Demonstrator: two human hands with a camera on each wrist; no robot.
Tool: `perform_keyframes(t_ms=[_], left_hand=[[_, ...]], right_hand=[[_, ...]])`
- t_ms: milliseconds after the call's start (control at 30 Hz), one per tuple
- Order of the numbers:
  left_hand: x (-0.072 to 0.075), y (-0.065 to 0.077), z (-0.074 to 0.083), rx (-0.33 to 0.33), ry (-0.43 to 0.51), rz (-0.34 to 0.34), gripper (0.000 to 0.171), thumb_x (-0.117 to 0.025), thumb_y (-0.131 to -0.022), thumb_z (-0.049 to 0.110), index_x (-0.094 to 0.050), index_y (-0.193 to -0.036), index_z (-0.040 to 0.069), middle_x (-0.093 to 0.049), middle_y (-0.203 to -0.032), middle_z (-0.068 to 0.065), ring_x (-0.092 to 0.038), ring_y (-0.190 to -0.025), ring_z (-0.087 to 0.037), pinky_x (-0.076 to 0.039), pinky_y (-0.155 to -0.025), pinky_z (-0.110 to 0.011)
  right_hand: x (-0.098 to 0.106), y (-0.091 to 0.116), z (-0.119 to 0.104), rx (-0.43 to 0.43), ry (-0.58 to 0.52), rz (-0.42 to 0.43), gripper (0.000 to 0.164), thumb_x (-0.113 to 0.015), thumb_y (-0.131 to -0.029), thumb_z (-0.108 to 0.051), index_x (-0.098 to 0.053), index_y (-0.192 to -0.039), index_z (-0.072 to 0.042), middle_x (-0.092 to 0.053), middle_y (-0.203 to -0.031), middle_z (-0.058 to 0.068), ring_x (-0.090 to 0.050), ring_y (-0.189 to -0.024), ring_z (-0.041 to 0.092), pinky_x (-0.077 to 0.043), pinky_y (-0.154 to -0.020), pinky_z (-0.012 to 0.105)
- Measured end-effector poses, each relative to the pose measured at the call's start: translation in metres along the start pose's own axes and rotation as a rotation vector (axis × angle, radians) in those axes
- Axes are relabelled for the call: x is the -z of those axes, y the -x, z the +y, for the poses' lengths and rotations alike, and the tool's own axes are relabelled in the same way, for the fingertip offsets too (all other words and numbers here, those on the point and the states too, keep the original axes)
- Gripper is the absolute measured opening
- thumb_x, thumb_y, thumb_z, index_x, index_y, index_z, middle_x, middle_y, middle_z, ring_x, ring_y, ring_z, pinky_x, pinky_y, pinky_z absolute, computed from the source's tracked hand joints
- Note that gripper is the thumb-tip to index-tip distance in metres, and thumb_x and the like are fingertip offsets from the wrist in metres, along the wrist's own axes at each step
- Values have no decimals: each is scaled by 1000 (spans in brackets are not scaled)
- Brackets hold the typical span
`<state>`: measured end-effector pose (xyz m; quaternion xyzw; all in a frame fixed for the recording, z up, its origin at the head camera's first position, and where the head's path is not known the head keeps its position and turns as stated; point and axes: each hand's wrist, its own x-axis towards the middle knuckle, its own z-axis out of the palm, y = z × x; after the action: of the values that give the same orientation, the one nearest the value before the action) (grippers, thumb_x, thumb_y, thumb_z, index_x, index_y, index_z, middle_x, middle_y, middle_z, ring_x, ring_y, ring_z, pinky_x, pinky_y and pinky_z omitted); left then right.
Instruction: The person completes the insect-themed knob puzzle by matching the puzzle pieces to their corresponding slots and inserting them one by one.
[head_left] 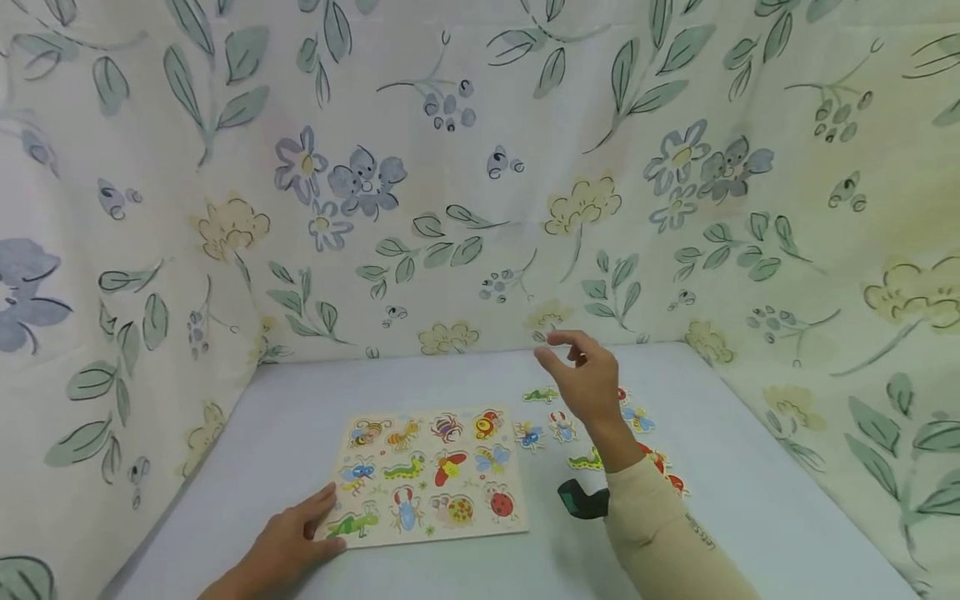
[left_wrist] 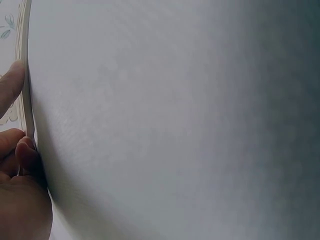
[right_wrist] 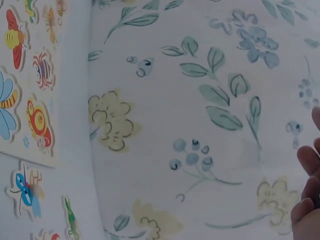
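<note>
A wooden insect puzzle board (head_left: pixel 420 483) lies on the table, with pictures of bugs across its face. My left hand (head_left: pixel 288 533) grips its near left corner, thumb at the front edge and fingers along the left side. In the left wrist view a finger (left_wrist: pixel 12 87) touches the board's edge (left_wrist: pixel 25 95). My right hand (head_left: pixel 588 379) is raised over the loose pieces, thumb and index finger curved apart, and nothing shows between them. Below it are a beetle piece (head_left: pixel 562 426), a grasshopper piece (head_left: pixel 540 395), a fly piece (head_left: pixel 528 436) and a caterpillar piece (head_left: pixel 585 460).
Right of the hand lie a winged-insect piece (head_left: pixel 639 419) and red pieces (head_left: pixel 677 483), partly hidden by the forearm. A dark wrist device (head_left: pixel 581 502) sticks out from the right sleeve (head_left: pixel 660 533). Floral cloth (head_left: pixel 480 208) stands around the white table (head_left: pixel 300 417).
</note>
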<state>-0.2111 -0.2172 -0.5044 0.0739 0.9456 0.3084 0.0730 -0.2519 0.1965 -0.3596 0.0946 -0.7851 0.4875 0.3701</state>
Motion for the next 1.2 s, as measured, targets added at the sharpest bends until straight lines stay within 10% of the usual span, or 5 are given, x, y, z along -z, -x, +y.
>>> perform_keyframes(t_ms=[533,1200], left_hand=[[7,-1,-6,-60,0,-3,90,-83,-67,47,-51,-136,-1,-37,-148,-10,-31,-135,-39,-31,-104,-56],[3,-1,-2,-30,9,-14,94,-83,-66,49,-49,-137,-2,-35,-150,-10,-30,-135,-41,-32,-104,-57]], right_hand=[[75,46,9,-156,17,125,22,-78,-83,-12,-73,-105,-9,-45,-76,8,-38,-61,19,-32,-46,25],[94,108,44,-448,124,140,25,-81,-81,-23,-74,-102,-11,-56,-86,7,-44,-78,19,-36,-52,22]])
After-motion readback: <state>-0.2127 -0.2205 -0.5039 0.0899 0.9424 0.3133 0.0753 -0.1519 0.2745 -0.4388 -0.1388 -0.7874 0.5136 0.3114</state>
